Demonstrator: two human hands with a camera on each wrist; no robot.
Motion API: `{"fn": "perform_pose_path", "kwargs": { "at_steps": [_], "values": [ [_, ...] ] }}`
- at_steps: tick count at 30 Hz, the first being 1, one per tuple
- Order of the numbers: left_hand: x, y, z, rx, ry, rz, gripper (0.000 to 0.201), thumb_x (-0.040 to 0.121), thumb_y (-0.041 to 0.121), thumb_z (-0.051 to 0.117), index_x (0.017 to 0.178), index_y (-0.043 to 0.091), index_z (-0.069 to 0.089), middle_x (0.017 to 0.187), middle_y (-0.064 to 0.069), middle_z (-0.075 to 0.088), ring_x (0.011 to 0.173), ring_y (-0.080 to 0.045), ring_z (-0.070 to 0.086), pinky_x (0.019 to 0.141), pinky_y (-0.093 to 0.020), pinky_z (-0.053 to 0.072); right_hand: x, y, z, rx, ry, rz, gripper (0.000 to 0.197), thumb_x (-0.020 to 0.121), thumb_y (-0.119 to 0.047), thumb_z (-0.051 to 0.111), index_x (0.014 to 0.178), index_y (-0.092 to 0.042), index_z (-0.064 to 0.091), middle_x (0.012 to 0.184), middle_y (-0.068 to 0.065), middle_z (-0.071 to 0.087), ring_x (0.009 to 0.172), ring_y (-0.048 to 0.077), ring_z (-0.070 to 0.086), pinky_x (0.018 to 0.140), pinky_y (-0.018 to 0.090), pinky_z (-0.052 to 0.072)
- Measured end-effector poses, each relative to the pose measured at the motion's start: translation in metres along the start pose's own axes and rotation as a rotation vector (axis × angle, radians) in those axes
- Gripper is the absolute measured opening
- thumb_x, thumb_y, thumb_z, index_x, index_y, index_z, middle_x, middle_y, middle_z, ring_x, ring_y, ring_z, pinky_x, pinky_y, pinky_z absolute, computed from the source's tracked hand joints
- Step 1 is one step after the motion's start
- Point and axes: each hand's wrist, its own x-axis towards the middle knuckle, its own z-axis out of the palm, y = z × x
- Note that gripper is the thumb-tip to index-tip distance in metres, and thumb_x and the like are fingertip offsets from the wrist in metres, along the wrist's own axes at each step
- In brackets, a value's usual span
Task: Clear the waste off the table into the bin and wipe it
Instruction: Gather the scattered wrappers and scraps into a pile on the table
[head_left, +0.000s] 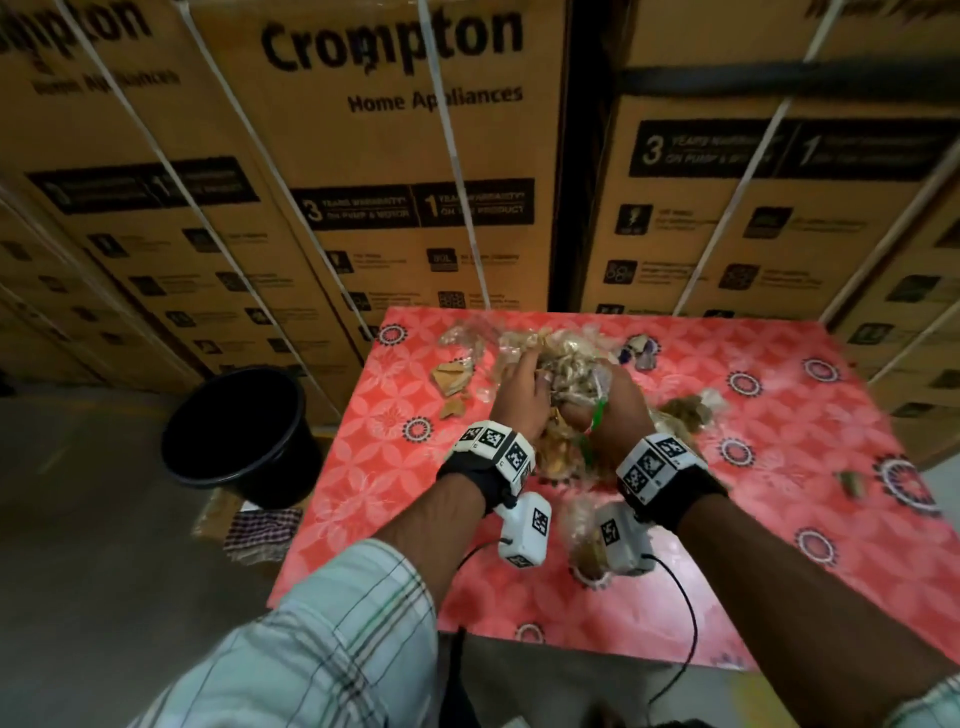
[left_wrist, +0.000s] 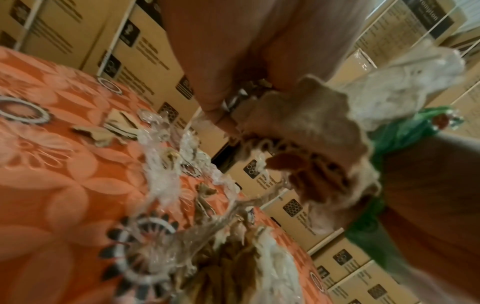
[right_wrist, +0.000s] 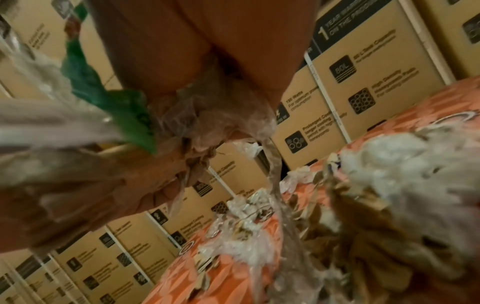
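A heap of waste (head_left: 563, 374), made of clear plastic wrap, brown paper scraps and a green strip, is gathered between both hands above the red flowered table (head_left: 769, 525). My left hand (head_left: 519, 389) grips the heap from the left and my right hand (head_left: 613, 405) grips it from the right, fingers curled into it. In the left wrist view, brown paper and plastic waste (left_wrist: 306, 127) bulges out past the fingers; in the right wrist view, crumpled waste (right_wrist: 207, 123) sits in the palm. A black bin (head_left: 241, 431) stands on the floor left of the table.
Loose cardboard bits (head_left: 452, 379), a small bluish wrapper (head_left: 639, 353), a brown clump (head_left: 691, 410) and a scrap (head_left: 852, 483) lie on the table. A checked cloth (head_left: 262, 530) lies on the floor by the bin. Stacked cardboard boxes (head_left: 395, 171) wall the far side.
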Motion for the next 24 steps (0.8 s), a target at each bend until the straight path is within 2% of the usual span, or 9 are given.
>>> {"fn": "perform_pose_path", "kwargs": {
  "at_steps": [2, 5, 8, 10, 13, 16, 20, 22, 24],
  "values": [
    [0.008, 0.015, 0.024, -0.040, 0.019, 0.008, 0.035, 0.102, 0.014, 0.042, 0.137, 0.014, 0.046, 0.140, -0.010, 0.046, 0.129, -0.027, 0.046, 0.106, -0.042, 0.042, 0.006, 0.016, -0.023, 0.025, 0.008, -0.017, 0.040, 0.065, -0.024, 0.075, 0.102, -0.015, 0.064, 0.095, 0.003, 0.067, 0.087, 0.019, 0.066, 0.076, 0.033, 0.054],
    [0.017, 0.033, 0.056, -0.089, 0.075, 0.002, 0.035, 0.100, 0.016, 0.046, 0.135, 0.014, 0.051, 0.138, -0.008, 0.051, 0.126, -0.024, 0.049, 0.105, -0.036, 0.042, 0.015, 0.040, -0.050, 0.041, -0.018, -0.033, 0.030, 0.066, -0.027, 0.072, 0.095, -0.020, 0.065, 0.092, 0.001, 0.069, 0.085, 0.019, 0.067, 0.077, 0.039, 0.056],
    [0.025, 0.044, 0.079, -0.104, 0.087, -0.031, 0.038, 0.099, 0.016, 0.050, 0.136, 0.012, 0.054, 0.138, -0.008, 0.054, 0.126, -0.025, 0.050, 0.105, -0.035, 0.042, 0.025, 0.066, -0.065, -0.006, 0.022, 0.041, 0.050, 0.065, -0.036, 0.076, 0.108, -0.017, 0.060, 0.107, -0.001, 0.062, 0.097, 0.020, 0.061, 0.086, 0.039, 0.053],
    [0.029, 0.044, 0.092, -0.078, 0.066, -0.034, 0.038, 0.099, 0.015, 0.050, 0.136, 0.009, 0.054, 0.139, -0.010, 0.054, 0.128, -0.025, 0.049, 0.108, -0.035, 0.040, 0.028, 0.083, -0.071, -0.066, 0.034, 0.147, 0.061, 0.070, -0.021, 0.080, 0.121, -0.010, 0.049, 0.114, 0.001, 0.052, 0.103, 0.022, 0.056, 0.087, 0.038, 0.051],
    [0.032, 0.030, 0.111, 0.000, -0.015, -0.071, 0.038, 0.100, 0.019, 0.043, 0.135, 0.008, 0.055, 0.138, -0.013, 0.053, 0.129, -0.029, 0.048, 0.110, -0.035, 0.038, 0.030, 0.106, -0.075, -0.228, -0.045, 0.147, 0.073, 0.071, -0.015, 0.080, 0.134, -0.011, 0.043, 0.126, 0.011, 0.047, 0.112, 0.031, 0.052, 0.093, 0.042, 0.048],
    [0.031, 0.019, 0.125, -0.006, -0.060, -0.160, 0.045, 0.097, 0.033, 0.038, 0.132, 0.015, 0.058, 0.137, -0.011, 0.055, 0.129, -0.031, 0.047, 0.108, -0.046, 0.039, 0.028, 0.125, -0.072, -0.415, -0.152, 0.103, 0.072, 0.077, -0.002, 0.065, 0.141, -0.012, 0.035, 0.132, 0.016, 0.043, 0.119, 0.035, 0.044, 0.096, 0.043, 0.045],
    [0.032, 0.010, 0.133, 0.159, -0.058, -0.246, 0.064, 0.083, 0.065, 0.040, 0.138, 0.035, 0.049, 0.149, -0.010, 0.040, 0.137, -0.037, 0.034, 0.112, -0.051, 0.032, 0.029, 0.139, -0.061, -0.513, -0.227, 0.102, 0.075, 0.079, -0.004, 0.063, 0.144, -0.011, 0.028, 0.134, 0.017, 0.040, 0.123, 0.035, 0.039, 0.099, 0.042, 0.042],
    [0.034, 0.004, 0.136, 0.276, -0.104, -0.228, 0.067, 0.084, 0.066, 0.047, 0.146, 0.044, 0.033, 0.158, -0.008, 0.023, 0.141, -0.037, 0.021, 0.114, -0.054, 0.027, 0.034, 0.145, -0.056, -0.533, -0.279, 0.118, 0.077, 0.080, -0.010, 0.064, 0.145, -0.010, 0.024, 0.135, 0.017, 0.038, 0.123, 0.034, 0.039, 0.099, 0.042, 0.042],
    [0.038, -0.003, 0.135, 0.357, -0.123, -0.177, 0.072, 0.085, 0.062, 0.054, 0.149, 0.045, 0.025, 0.159, -0.007, 0.017, 0.140, -0.038, 0.020, 0.113, -0.054, 0.028, 0.037, 0.151, -0.054, -0.594, -0.306, 0.093, 0.079, 0.082, -0.023, 0.067, 0.146, -0.010, 0.022, 0.134, 0.017, 0.038, 0.120, 0.034, 0.041, 0.098, 0.042, 0.043]
  ]
}}
